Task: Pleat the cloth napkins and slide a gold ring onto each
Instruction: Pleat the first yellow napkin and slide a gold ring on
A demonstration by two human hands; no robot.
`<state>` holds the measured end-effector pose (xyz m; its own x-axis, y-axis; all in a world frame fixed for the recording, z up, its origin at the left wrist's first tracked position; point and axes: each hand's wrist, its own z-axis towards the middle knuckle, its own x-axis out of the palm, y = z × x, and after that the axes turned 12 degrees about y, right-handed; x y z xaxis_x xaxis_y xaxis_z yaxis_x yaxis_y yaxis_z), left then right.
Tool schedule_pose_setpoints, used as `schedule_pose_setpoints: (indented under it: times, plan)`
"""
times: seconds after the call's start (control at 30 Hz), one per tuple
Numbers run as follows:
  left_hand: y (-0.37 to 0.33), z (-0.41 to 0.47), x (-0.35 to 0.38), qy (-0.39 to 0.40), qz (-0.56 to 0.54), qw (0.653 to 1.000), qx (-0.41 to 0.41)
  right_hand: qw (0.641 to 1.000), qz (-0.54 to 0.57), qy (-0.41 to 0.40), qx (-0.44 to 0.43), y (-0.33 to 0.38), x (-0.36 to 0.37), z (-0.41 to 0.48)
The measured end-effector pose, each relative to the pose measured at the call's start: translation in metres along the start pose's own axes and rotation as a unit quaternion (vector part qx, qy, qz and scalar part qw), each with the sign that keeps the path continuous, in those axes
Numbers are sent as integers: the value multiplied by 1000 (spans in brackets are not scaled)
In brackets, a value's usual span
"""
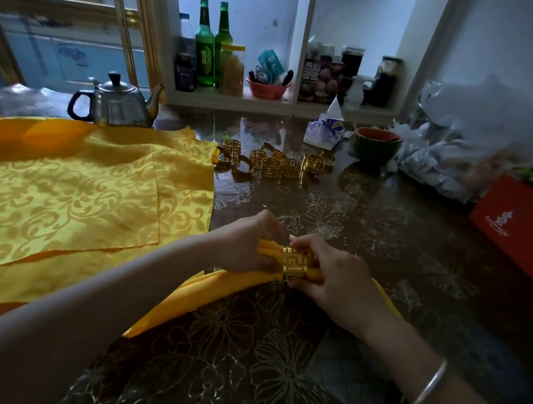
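Observation:
A pleated yellow napkin [244, 281] lies bunched on the dark flowered table [275, 365], with a gold ring [295, 263] around its gathered part. My left hand [241, 245] grips the pleats just left of the ring. My right hand [333, 276] holds the ring, fingers curled over it. A stack of flat yellow patterned napkins [80, 190] covers the table's left side. Several loose gold rings [272, 165] stand in a cluster further back.
A metal teapot [115, 102] stands behind the flat napkins. A tissue pack [326, 129] and a watermelon-patterned bowl [376, 144] sit at the back. Plastic bags [476, 140] and a red box [523, 229] crowd the right. Bottles [213, 47] and jars fill the shelf.

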<state>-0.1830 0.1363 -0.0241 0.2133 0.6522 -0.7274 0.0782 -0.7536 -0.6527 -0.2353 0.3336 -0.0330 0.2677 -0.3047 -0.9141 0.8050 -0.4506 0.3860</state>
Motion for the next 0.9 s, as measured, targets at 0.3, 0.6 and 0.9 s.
schedule_pose_setpoints:
  times: [0.3,0.6,0.9]
  plan:
    - [8,1,-5,-15,-82,996,-12,962,267,36,36,-14,-6,-5]
    - [6,-3,1,63,69,996,16,910,396,103,65,-23,-11,-7]
    - [-2,-2,4,76,60,995,4,949,303,53,62,-20,2,3]
